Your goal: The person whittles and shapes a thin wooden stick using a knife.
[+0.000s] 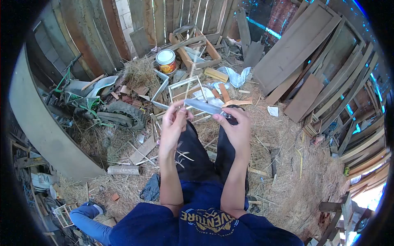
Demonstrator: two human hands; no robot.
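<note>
My right hand (238, 121) is closed around the dark handle of a knife, whose broad pale blade (203, 107) points left. Pinched in the fingers of my left hand (175, 119) is a thin wooden stick (193, 71) that rises upward from them. The blade's tip lies against or very near the stick, just above my left fingers. Both hands are above my dark trousers, and a few pale shavings (184, 156) show on the leg below my left wrist.
A paint bucket (166, 61) and wooden frames (184, 88) stand ahead. An old motorcycle (102, 106) and a curved panel (49, 119) are at left. Boards (297, 47) lean at right. At lower left another person's leg (92, 223) shows. Straw covers the ground.
</note>
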